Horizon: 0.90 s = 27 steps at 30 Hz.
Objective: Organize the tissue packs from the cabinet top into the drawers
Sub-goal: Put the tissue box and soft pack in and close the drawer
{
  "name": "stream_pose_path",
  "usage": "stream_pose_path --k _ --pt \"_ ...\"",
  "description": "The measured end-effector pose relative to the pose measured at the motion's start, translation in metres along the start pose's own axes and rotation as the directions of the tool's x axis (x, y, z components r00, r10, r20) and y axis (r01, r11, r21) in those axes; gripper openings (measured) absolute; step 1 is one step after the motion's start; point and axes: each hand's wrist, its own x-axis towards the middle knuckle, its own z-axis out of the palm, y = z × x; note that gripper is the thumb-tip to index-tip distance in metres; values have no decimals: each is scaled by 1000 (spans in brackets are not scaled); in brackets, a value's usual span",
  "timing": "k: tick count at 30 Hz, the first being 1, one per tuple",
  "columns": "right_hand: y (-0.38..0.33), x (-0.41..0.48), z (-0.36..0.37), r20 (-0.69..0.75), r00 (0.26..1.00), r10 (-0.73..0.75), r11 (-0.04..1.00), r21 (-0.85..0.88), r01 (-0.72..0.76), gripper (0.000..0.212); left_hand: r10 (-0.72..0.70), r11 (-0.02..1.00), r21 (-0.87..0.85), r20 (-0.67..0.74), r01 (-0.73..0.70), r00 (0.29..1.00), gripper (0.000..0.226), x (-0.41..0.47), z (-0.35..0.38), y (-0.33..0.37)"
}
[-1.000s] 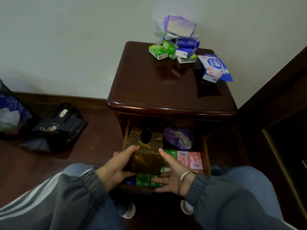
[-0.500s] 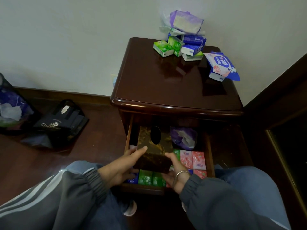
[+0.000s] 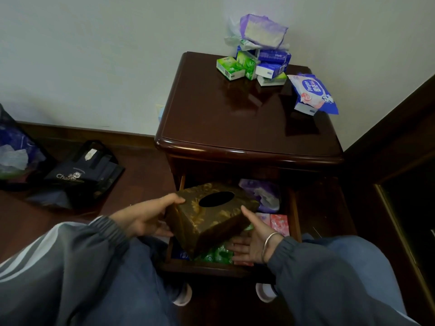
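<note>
A brown and gold tissue box [image 3: 211, 215] with an oval slot hangs tilted above the open top drawer [image 3: 211, 267]. My left hand [image 3: 146, 217] grips its left side, thumb over the top edge. My right hand [image 3: 253, 238] supports its right side with straight fingers underneath and the thumb against the wall. In the drawer lie a purple pack [image 3: 261, 194], pink packs [image 3: 277, 223] and green packs [image 3: 216, 254]. On the cabinet top [image 3: 235, 118] a pile of green and blue tissue packs [image 3: 254, 64] sits at the back, with a wet-wipes pack [image 3: 310, 92] to its right.
A black bag [image 3: 80, 175] and a plastic bag [image 3: 14, 156] lie on the floor to the left. Dark wooden furniture [image 3: 400, 184] stands close on the cabinet's right. My knees frame the drawer front.
The tissue box rose out of the drawer and tilted between both hands. My right hand shifted from the packs to the box's right side.
</note>
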Motion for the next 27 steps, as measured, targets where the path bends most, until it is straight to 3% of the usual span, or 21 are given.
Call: stream_pose_path --k 4,8,12,14,18,24,27 --pt "6 7 4 -13 1000 -11 994 108 12 89 -10 994 113 57 3 998 62 5 -7 15" --pt "12 20 9 -122 988 -95 951 281 126 84 93 988 120 19 -94 996 59 14 2 16" --pt "8 32 17 -198 967 -161 905 361 224 82 295 938 260 -244 -231 924 49 18 7 7" --pt "8 38 21 -245 954 -174 889 378 259 79 312 920 339 -330 -196 891 47 17 6 -2" --pt "11 44 26 -281 942 -181 871 398 286 75 132 907 418 -169 -51 977 24 16 12 -26" --pt "12 43 13 -425 888 -176 826 427 368 79 201 921 369 -173 -126 964 20 27 17 -38" --pt "9 47 18 -422 888 -184 809 448 380 86 185 929 350 -156 -121 970 20 30 13 -41"
